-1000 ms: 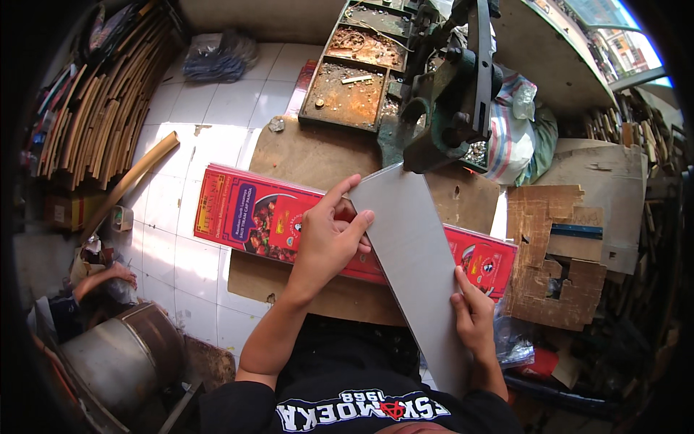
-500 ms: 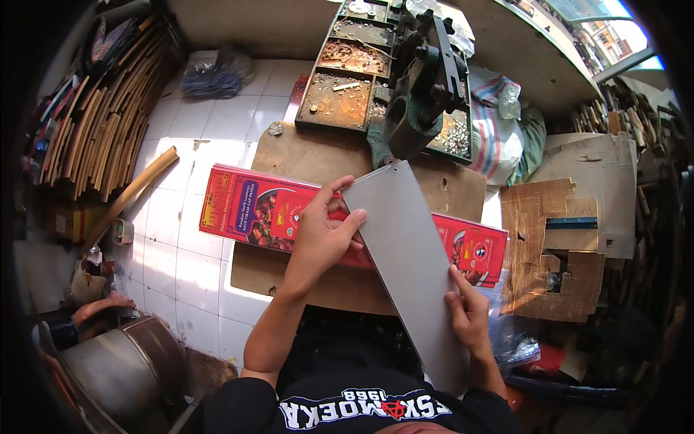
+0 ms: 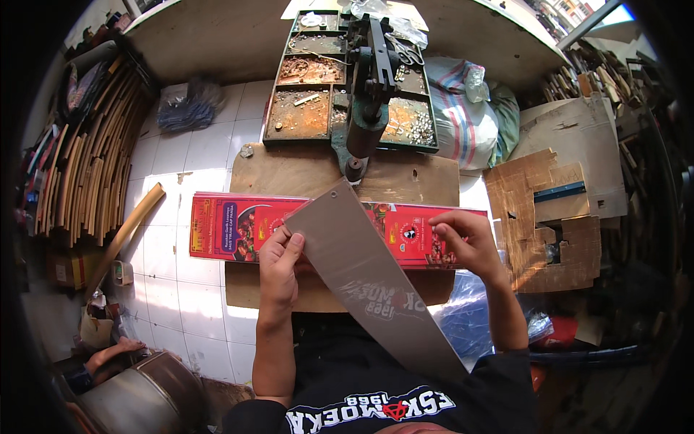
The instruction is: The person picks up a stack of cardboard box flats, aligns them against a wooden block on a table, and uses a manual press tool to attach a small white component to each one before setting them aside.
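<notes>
A long grey glossy strip (image 3: 361, 264) lies slantwise in front of me, with a small round eyelet in its far corner and my shirt mirrored on its face. My left hand (image 3: 280, 264) pinches its left edge, thumb on top. My right hand (image 3: 466, 242) is off the strip, over the right end of a stack of red printed strips (image 3: 238, 224). Its fingertips are drawn together; whatever they hold, if anything, is too small to make out. Just beyond the grey strip's far corner stands a dark green hand press (image 3: 365, 123), its lower tip near that corner.
A compartment tray (image 3: 300, 116) of small metal parts surrounds the press on a brown board (image 3: 275, 170). White sacks (image 3: 463, 116) and cut cardboard (image 3: 528, 239) are to the right. At left are stacked boards (image 3: 94, 152), a cardboard tube (image 3: 130, 235) and another person's arm (image 3: 116, 354).
My right hand has let go of the grey strip and risen over the red stack. The strip's far end has swung left, and my left hand has shifted nearer along its edge.
</notes>
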Motion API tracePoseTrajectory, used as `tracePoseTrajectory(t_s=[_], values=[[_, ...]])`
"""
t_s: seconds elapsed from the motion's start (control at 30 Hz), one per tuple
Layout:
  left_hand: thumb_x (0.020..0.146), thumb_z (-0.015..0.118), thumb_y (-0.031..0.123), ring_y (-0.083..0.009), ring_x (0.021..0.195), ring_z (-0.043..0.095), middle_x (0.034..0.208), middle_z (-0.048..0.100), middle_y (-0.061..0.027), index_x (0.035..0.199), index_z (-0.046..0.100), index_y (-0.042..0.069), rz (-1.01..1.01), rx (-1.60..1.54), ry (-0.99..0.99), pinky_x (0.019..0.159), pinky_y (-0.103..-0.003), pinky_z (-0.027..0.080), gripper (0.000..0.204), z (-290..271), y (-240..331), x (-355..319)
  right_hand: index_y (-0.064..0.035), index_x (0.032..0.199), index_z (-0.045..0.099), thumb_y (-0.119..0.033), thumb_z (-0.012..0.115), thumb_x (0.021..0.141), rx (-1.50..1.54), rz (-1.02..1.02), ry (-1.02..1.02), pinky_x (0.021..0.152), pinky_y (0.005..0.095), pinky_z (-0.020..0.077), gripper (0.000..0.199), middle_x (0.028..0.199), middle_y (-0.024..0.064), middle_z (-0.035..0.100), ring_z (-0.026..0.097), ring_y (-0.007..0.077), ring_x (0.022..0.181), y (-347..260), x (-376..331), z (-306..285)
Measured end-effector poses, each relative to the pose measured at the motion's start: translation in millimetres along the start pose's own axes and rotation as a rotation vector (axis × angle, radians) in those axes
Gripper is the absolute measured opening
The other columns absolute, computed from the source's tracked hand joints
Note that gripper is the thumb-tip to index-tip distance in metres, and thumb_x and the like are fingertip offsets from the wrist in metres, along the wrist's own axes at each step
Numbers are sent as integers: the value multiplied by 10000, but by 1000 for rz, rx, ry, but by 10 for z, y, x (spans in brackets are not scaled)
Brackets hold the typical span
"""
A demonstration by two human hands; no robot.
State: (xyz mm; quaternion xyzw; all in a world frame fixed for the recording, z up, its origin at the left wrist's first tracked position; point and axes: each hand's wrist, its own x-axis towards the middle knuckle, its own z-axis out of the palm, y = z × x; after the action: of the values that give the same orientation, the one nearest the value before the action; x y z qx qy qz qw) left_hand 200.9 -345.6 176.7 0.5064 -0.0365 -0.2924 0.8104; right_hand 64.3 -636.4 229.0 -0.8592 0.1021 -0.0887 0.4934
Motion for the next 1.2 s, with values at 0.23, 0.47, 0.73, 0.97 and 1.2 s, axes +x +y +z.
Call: tracePoseTrajectory(t_s=[0.23, 0.47, 0.73, 0.97, 1.2], values=[[1001, 532, 217, -166, 898, 675, 1040, 679, -120, 1153, 566, -29, -13, -42, -18, 803, -315, 560, 292, 3, 14, 12, -87, 924, 748, -183, 709, 834, -622, -101, 304, 649, 360, 508, 137, 841, 99, 704, 659, 227, 701, 770, 1622, -238], [994, 547, 225, -164, 907, 668, 1038, 677, -117, 1156, 562, -32, -28, -67, 1, 810, -315, 555, 304, -54, 2, 4, -148, 845, 763, -271, 701, 802, -843, 83, 172, 739, 440, 533, 144, 860, 121, 699, 681, 318, 838, 593, 1960, -41], [991, 553, 219, -148, 859, 664, 998, 674, -96, 1131, 567, -22, -50, -51, -1, 794, -292, 552, 280, -131, -47, 3, -96, 855, 721, -239, 674, 832, -853, 23, 162, 788, 447, 512, 151, 900, 128, 698, 669, 318, 902, 715, 1998, -63], [997, 537, 206, -158, 884, 676, 1022, 680, -105, 1127, 572, -21, -59, -69, -31, 795, -300, 562, 263, -61, -20, 9, -19, 913, 671, -169, 656, 855, -796, -154, 169, 770, 459, 498, 162, 875, 190, 671, 645, 364, 858, 887, 2045, -180], [998, 528, 202, -181, 900, 686, 1033, 678, -114, 1151, 545, -14, -59, -71, -40, 804, -338, 577, 266, -70, -5, -8, 12, 941, 625, -126, 613, 902, -181, -114, -16, 666, 354, 496, 144, 787, 141, 653, 625, 223, 696, 140, 1609, 219]])
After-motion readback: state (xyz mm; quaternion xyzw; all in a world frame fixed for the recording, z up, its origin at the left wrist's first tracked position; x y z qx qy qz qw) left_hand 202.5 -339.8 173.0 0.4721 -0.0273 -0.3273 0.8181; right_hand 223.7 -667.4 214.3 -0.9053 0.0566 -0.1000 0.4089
